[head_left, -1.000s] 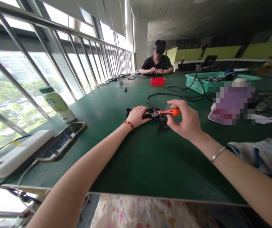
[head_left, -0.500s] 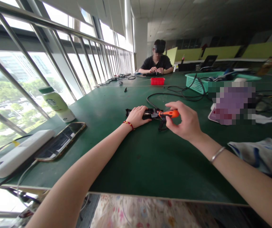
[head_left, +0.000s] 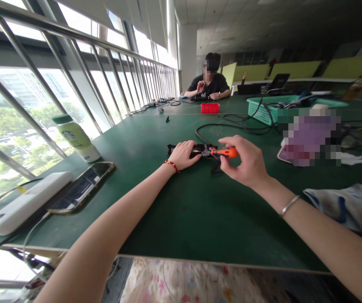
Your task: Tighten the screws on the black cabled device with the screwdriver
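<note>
Two arms (head_left: 137, 198) reach forward, right hand (head_left: 246, 162) curved around an orange screwdriver (head_left: 227, 152).

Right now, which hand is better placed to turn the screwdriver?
Probably the right hand: its thumb and index finger are around the handle of the orange screwdriver, though how firm the hold is can't be told. The left hand is over the black device, away from the handle.

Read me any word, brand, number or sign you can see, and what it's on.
No text is legible.
Bottle: round emblem and a smaller mark; lettering too small.
Phone on the left: screen too blurred.
Purple item: pixelated.
Orange screwdriver: no readable marking.
</note>
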The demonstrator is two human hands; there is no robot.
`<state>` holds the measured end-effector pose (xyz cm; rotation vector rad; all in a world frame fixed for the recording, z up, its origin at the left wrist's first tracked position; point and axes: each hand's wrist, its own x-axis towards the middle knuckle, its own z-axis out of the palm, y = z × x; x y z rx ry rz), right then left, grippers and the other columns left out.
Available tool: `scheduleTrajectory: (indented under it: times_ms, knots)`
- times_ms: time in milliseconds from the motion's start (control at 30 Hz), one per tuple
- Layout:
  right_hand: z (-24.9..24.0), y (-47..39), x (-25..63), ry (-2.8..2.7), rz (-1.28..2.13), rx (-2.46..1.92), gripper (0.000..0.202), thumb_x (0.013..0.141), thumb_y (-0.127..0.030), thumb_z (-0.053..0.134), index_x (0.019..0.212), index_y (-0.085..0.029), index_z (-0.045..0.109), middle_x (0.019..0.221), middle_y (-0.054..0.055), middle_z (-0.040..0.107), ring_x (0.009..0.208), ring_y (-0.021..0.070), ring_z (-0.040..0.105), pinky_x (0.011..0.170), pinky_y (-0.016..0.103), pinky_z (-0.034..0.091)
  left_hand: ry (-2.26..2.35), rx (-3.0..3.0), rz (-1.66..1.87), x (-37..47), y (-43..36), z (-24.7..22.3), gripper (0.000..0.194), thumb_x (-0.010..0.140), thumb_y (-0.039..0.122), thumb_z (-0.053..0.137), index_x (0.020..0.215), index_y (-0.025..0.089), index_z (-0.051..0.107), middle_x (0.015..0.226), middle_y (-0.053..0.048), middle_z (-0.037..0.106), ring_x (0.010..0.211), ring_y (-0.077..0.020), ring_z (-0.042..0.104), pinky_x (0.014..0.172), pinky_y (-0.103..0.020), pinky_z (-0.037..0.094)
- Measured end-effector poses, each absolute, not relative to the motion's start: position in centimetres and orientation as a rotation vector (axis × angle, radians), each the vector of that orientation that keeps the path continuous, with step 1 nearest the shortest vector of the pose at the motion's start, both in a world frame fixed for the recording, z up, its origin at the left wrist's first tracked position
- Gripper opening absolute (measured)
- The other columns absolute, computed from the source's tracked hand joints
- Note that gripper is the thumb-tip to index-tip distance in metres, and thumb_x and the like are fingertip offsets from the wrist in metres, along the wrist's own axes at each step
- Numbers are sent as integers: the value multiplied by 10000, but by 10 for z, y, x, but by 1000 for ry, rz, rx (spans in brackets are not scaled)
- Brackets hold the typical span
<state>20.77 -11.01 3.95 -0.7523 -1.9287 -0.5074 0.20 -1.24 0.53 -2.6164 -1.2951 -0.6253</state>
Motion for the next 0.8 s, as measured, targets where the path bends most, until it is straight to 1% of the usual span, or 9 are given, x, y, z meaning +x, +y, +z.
scheduleTrajectory:
  times_ms: [67, 133, 267, 333, 533, 600, 667, 767, 800]
  knots:
    - [39, -109, 208, -1941, -504, -731, 340, 775, -222, 532, 1115, -219, 513, 938, 63, 656, 785, 208, 622, 705, 329, 497, -1296, -2611, -627, 2, -12, 5, 354, 886, 460, 452, 1077, 166, 500, 1067, -97, 626, 1001, -247, 583, 902, -370, 412]
    - [39, -109, 208, -1954, -520, -723, 324, 779, -222, 538, 1102, -219, 516, 925, 61, 661, 772, 205, 621, 706, 328, 496, -1289, -2613, -629, 2, -11, 4, 348, 897, 459, 433, 1071, 165, 501, 1058, -100, 627, 999, -247, 584, 897, -370, 413]
    - [41, -111, 206, -1955, -527, -765, 154, 801, -258, 553, 954, -243, 566, 744, 7, 668, 628, 171, 595, 656, 302, 480, -1285, -2615, -628, 3, -10, 4, 349, 910, 466, 407, 1064, 167, 502, 1038, -99, 631, 996, -246, 584, 897, -372, 411]
    - [41, -111, 205, -1942, -516, -786, 110, 806, -267, 552, 912, -250, 575, 688, -9, 656, 589, 162, 581, 640, 294, 474, -1294, -2610, -625, 3, -10, 4, 349, 913, 469, 404, 1062, 169, 502, 1037, -96, 633, 992, -243, 585, 896, -369, 411]
    - [39, -110, 207, -1934, -498, -731, 298, 790, -235, 544, 1088, -232, 525, 919, 50, 666, 760, 198, 628, 704, 322, 499, -1302, -2609, -630, 3, -11, 4, 344, 910, 466, 411, 1059, 171, 506, 1043, -96, 633, 990, -246, 584, 892, -374, 415]
    - [39, -110, 207, -1949, -497, -714, 312, 792, -219, 537, 1103, -223, 512, 938, 62, 657, 793, 205, 628, 707, 322, 501, -1298, -2609, -634, 3, -11, 5, 345, 907, 467, 418, 1059, 171, 508, 1048, -96, 632, 987, -246, 585, 890, -373, 415]
    - [39, -111, 207, -1955, -521, -723, 250, 804, -225, 539, 1053, -215, 530, 900, 61, 661, 765, 201, 621, 692, 314, 494, -1296, -2607, -630, 3, -11, 5, 348, 907, 465, 422, 1060, 166, 510, 1049, -97, 633, 981, -245, 586, 888, -370, 415]
    - [40, -112, 206, -1962, -540, -764, 92, 834, -275, 542, 909, -225, 560, 797, 32, 674, 669, 178, 596, 671, 300, 475, -1297, -2608, -619, 3, -11, 5, 355, 910, 465, 417, 1067, 161, 509, 1045, -98, 635, 985, -246, 585, 890, -369, 413]
    - [40, -112, 206, -1963, -529, -787, 77, 844, -296, 538, 873, -230, 564, 770, 21, 676, 643, 170, 588, 662, 296, 467, -1297, -2609, -617, 3, -12, 5, 357, 911, 468, 413, 1068, 162, 509, 1045, -98, 634, 989, -246, 584, 893, -368, 412]
